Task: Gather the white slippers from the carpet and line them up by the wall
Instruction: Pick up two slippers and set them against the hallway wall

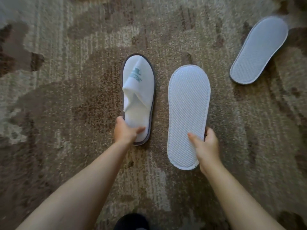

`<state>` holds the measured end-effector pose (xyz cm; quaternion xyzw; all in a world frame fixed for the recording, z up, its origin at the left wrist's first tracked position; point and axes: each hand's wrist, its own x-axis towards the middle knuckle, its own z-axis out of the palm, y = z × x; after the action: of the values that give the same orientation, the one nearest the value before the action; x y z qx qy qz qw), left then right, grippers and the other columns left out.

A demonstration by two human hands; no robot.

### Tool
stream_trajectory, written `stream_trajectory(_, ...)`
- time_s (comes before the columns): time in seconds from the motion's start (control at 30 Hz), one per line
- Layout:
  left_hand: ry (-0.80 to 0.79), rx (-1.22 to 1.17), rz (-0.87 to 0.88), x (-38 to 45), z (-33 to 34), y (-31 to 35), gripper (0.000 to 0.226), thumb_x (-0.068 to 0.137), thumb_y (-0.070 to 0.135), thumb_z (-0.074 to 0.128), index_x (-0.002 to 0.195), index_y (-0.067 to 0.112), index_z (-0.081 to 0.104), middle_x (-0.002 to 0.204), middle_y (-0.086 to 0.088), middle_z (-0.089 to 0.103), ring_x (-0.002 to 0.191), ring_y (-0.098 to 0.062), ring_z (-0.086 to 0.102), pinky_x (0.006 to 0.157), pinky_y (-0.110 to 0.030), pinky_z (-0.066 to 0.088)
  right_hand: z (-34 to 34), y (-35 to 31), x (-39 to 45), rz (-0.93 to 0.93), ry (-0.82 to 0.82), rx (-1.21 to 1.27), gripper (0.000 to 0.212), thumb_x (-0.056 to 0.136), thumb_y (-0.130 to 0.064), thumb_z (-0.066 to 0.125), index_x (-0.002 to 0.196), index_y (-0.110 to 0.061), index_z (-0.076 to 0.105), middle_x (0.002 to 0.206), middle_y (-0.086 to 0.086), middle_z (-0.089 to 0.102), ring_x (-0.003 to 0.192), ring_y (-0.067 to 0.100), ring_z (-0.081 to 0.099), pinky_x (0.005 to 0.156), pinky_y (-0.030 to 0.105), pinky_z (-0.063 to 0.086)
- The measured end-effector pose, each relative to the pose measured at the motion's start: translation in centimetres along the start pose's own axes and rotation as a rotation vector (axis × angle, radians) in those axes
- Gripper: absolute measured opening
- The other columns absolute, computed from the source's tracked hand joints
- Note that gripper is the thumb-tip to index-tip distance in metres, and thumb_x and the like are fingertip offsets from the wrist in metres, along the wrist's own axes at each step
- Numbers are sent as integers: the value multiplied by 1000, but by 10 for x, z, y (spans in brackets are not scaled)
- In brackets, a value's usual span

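Three white slippers are in view over a brown and beige patterned carpet (pixel 66 105). My left hand (pixel 126 131) grips the heel of an upright slipper (pixel 141 90) with a green logo and a dark rim, its upper partly folded. My right hand (pixel 206 145) holds a second slipper (pixel 187 105) by its heel, sole side up, thumb on the textured sole. A third slipper (pixel 259 50) lies sole up on the carpet at the upper right, apart from both hands.
A dark object, possibly a shoe or foot (pixel 131 221), shows at the bottom edge between my forearms. No wall is in view.
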<state>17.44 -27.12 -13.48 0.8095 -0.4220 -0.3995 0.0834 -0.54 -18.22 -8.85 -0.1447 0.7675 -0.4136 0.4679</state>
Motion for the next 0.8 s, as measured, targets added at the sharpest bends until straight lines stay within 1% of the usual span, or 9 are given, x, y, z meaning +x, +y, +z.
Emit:
stream_trajectory(0.07, -40, -83, 42, -7, -1, 3, 49, 64, 25, 77, 99, 9, 46, 104, -12, 59, 93, -28, 55, 72, -30, 40, -2, -5, -1, -3, -3, -2, 19, 82, -11, 58, 94, -20, 45, 81, -10, 54, 72, 4, 53, 60, 23, 45)
stream_trajectory(0.13, -33, -152, 117, -19, -7, 9, 30, 72, 21, 71, 86, 13, 45, 88, -7, 57, 80, -22, 51, 61, -27, 36, -6, -15, -7, -10, -19, -2, 19, 82, -12, 58, 94, -20, 46, 81, -10, 54, 74, 7, 55, 64, 26, 46)
stream_trajectory(0.2, -33, -206, 169, -42, -21, 19, 22, 77, 17, 64, 75, 15, 42, 73, 1, 51, 73, -19, 47, 50, -25, 33, -15, -33, -21, -24, -35, -2, 19, 83, -12, 57, 97, -19, 46, 81, -13, 54, 74, 5, 54, 61, 24, 45)
stream_trajectory(0.23, -41, -231, 192, -57, -30, 26, 23, 79, 15, 62, 71, 17, 41, 68, 4, 48, 70, -17, 46, 48, -21, 34, -21, -46, -31, -41, -45, -2, 19, 83, -12, 57, 97, -19, 45, 81, -14, 54, 73, 3, 54, 58, 22, 43)
stream_trajectory(0.37, -44, -355, 224, -135, -86, 69, 26, 79, 11, 60, 66, 22, 40, 68, 4, 48, 63, -10, 45, 53, -17, 37, -51, -113, -90, -94, -117, -25, 17, 83, -14, 57, 92, -24, 46, 83, -14, 55, 75, 1, 55, 56, 20, 42)
stream_trajectory(0.47, -58, -436, 208, -197, -146, 115, 22, 80, 11, 60, 70, 20, 43, 71, 2, 50, 66, -14, 48, 57, -27, 39, -71, -188, -144, -158, -157, -48, 24, 82, -15, 58, 78, -35, 45, 82, -17, 55, 73, -2, 55, 55, 17, 42)
stream_trajectory(0.57, -89, -450, 217, -257, -214, 171, 17, 81, 14, 60, 74, 16, 44, 74, -1, 51, 69, -18, 49, 57, -31, 39, -91, -274, -194, -199, -151, -27, 25, 82, -14, 58, 75, -35, 45, 81, -17, 55, 70, -3, 54, 49, 10, 44)
stream_trajectory(0.7, -143, -458, 281, -321, -304, 246, 17, 80, 17, 61, 73, 21, 46, 75, 1, 54, 68, -15, 53, 55, -28, 42, -118, -384, -260, -218, -90, 40, 18, 81, -14, 59, 83, -28, 49, 85, -11, 58, 79, 6, 58, 62, 25, 47)
stream_trajectory(0.8, -209, -459, 349, -361, -351, 297, 15, 80, 18, 62, 75, 22, 48, 76, 2, 57, 68, -13, 56, 50, -21, 45, -144, -450, -302, -266, -11, 80, 24, 79, -13, 62, 75, -32, 48, 84, -8, 59, 79, 10, 59, 63, 28, 48)
